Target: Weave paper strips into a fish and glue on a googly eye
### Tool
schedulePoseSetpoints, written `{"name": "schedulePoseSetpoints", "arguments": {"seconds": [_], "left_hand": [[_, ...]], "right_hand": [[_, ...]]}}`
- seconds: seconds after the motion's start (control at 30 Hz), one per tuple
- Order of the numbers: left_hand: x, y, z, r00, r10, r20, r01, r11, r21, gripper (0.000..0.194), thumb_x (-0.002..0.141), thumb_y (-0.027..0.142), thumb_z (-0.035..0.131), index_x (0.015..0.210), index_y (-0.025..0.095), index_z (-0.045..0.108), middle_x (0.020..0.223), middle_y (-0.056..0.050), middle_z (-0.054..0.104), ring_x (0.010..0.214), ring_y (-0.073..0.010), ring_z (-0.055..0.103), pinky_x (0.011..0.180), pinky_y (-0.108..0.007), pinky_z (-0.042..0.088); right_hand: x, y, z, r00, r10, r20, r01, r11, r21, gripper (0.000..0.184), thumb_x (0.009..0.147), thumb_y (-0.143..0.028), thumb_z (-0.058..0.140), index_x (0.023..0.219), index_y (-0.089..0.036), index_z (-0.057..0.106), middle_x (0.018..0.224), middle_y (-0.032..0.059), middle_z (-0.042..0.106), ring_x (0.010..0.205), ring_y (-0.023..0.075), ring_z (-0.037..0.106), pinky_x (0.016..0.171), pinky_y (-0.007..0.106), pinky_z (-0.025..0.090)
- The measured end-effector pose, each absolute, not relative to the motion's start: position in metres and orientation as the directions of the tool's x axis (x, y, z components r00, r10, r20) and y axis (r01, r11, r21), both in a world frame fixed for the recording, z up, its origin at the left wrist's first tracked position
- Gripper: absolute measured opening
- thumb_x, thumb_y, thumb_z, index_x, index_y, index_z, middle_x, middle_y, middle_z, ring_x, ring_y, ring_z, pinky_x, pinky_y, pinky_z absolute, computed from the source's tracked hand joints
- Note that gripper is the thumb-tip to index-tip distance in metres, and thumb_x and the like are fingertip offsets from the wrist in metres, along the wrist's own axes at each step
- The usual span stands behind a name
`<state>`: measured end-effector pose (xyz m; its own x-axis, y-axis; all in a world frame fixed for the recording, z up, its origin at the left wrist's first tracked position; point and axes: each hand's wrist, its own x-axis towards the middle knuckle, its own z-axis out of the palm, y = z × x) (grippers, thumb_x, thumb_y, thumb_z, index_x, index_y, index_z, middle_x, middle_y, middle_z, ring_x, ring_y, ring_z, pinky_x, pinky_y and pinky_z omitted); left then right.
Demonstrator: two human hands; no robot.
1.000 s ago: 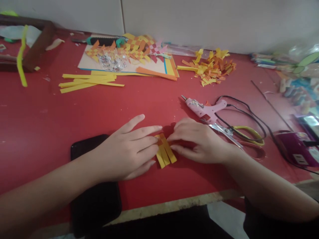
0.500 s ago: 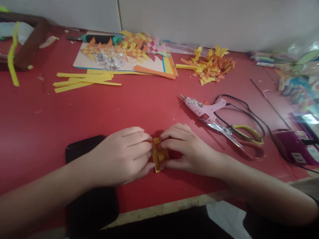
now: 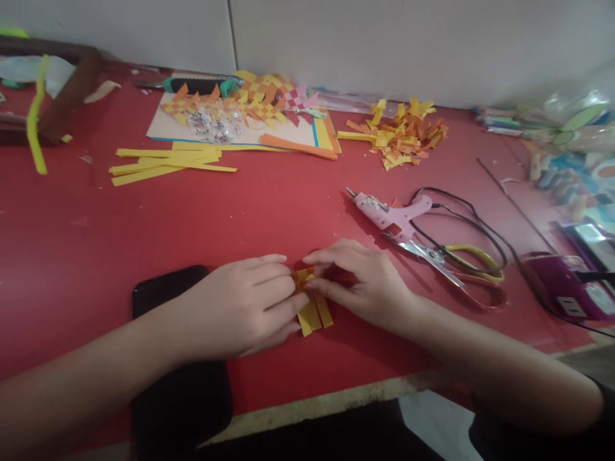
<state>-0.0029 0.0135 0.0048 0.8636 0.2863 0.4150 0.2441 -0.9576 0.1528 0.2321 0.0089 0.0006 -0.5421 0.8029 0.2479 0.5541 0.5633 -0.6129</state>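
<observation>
A small weave of yellow and orange paper strips (image 3: 314, 312) lies on the red table (image 3: 269, 205) near its front edge. My left hand (image 3: 245, 307) rests on the weave's left side, fingers curled and pressed onto the strips. My right hand (image 3: 362, 282) meets it from the right, its fingertips pinching the weave's top end. Most of the weave is hidden under both hands; only its lower strip ends show.
A black phone (image 3: 177, 384) lies under my left forearm. A pink glue gun (image 3: 391, 211) with black cord and scissors (image 3: 451, 262) lie to the right. Loose yellow strips (image 3: 163, 163), finished weaves on card (image 3: 250, 102) and a scrap pile (image 3: 398, 131) sit at the back.
My hands first closed over the weave and lifted its strips, then pressed it flat again; the left fingers went from stretched out to curled on the strips.
</observation>
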Motion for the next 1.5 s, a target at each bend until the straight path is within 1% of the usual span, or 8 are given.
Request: {"name": "schedulePoseSetpoints", "arguments": {"seconds": [0.13, 0.33, 0.5, 0.57, 0.77, 0.87, 1.27, 1.5], "left_hand": [[-0.001, 0.014, 0.003, 0.865, 0.307, 0.398, 0.266, -0.951, 0.156, 0.03, 0.099, 0.029, 0.049, 0.1, 0.01, 0.071, 0.084, -0.01, 0.072, 0.084, -0.0232, 0.07, 0.094, -0.045, 0.058], [0.0, 0.011, 0.001, 0.868, 0.322, 0.379, 0.269, -0.945, 0.187, 0.031, 0.098, 0.028, 0.05, 0.111, 0.006, 0.068, 0.09, -0.012, 0.073, 0.089, -0.0249, 0.07, 0.095, -0.045, 0.057], [-0.001, 0.011, 0.002, 0.868, 0.327, 0.374, 0.278, -0.943, 0.181, 0.031, 0.098, 0.028, 0.051, 0.113, 0.007, 0.068, 0.093, -0.012, 0.073, 0.091, -0.0254, 0.069, 0.096, -0.045, 0.056], [-0.001, 0.011, 0.002, 0.868, 0.327, 0.373, 0.278, -0.944, 0.178, 0.032, 0.098, 0.029, 0.051, 0.113, 0.006, 0.068, 0.093, -0.012, 0.073, 0.091, -0.0256, 0.069, 0.096, -0.045, 0.055], [0.0, 0.011, 0.0, 0.881, 0.316, 0.353, 0.265, -0.946, 0.186, 0.029, 0.096, 0.029, 0.054, 0.108, 0.007, 0.07, 0.091, -0.011, 0.072, 0.092, -0.0253, 0.067, 0.097, -0.042, 0.054], [0.0, 0.011, -0.001, 0.883, 0.319, 0.344, 0.27, -0.945, 0.184, 0.03, 0.096, 0.029, 0.055, 0.11, 0.007, 0.07, 0.092, -0.011, 0.071, 0.093, -0.0253, 0.065, 0.097, -0.041, 0.053], [-0.001, 0.012, -0.003, 0.875, 0.331, 0.355, 0.264, -0.938, 0.223, 0.033, 0.097, 0.029, 0.053, 0.116, 0.006, 0.065, 0.106, -0.016, 0.072, 0.101, -0.0272, 0.066, 0.095, -0.044, 0.054], [-0.003, 0.013, -0.007, 0.857, 0.331, 0.396, 0.236, -0.934, 0.269, 0.031, 0.099, 0.032, 0.048, 0.112, 0.008, 0.063, 0.107, -0.015, 0.072, 0.102, -0.0263, 0.066, 0.097, -0.042, 0.052]], "right_hand": [[0.238, 0.011, 0.008, -0.457, 0.846, 0.277, 0.589, 0.52, -0.618, 0.013, 0.095, -0.026, 0.06, 0.104, -0.019, 0.067, 0.094, 0.003, 0.076, 0.083, 0.0142, 0.07, 0.077, 0.026, 0.053], [0.267, 0.031, 0.014, -0.429, 0.819, 0.38, 0.752, 0.557, -0.352, 0.01, 0.092, -0.028, 0.064, 0.094, -0.019, 0.07, 0.088, 0.0046, 0.074, 0.087, 0.0196, 0.069, 0.084, 0.034, 0.054], [0.271, 0.034, 0.01, -0.482, 0.863, 0.152, 0.805, 0.505, -0.311, 0.057, 0.072, -0.055, 0.08, 0.114, -0.018, 0.07, 0.108, 0.0104, 0.069, 0.103, 0.0286, 0.065, 0.089, 0.045, 0.055], [0.267, 0.033, 0.007, -0.466, 0.878, 0.107, 0.821, 0.475, -0.318, 0.063, 0.069, -0.057, 0.081, 0.118, -0.018, 0.07, 0.111, 0.011, 0.066, 0.104, 0.0283, 0.064, 0.088, 0.044, 0.056], [0.263, 0.038, -0.004, -0.351, 0.919, 0.18, 0.812, 0.394, -0.431, 0.018, 0.085, -0.034, 0.074, 0.099, -0.024, 0.079, 0.098, 0.0048, 0.07, 0.092, 0.0203, 0.067, 0.086, 0.035, 0.055], [0.26, 0.042, -0.006, -0.281, 0.937, 0.209, 0.801, 0.349, -0.486, 0.009, 0.085, -0.027, 0.074, 0.091, -0.023, 0.079, 0.09, 0.0026, 0.072, 0.083, 0.0177, 0.068, 0.078, 0.032, 0.055], [0.245, 0.035, -0.018, -0.392, 0.882, 0.262, 0.874, 0.446, -0.192, 0.026, 0.098, -0.016, 0.045, 0.08, -0.017, 0.063, 0.084, 0.0097, 0.064, 0.078, 0.0224, 0.058, 0.072, 0.036, 0.049], [0.267, 0.085, 0.058, -0.247, 0.924, 0.291, 0.951, 0.289, -0.108, 0.026, 0.097, -0.016, 0.041, 0.079, -0.018, 0.059, 0.081, 0.011, 0.061, 0.08, 0.0244, 0.056, 0.067, 0.035, 0.045]]}}
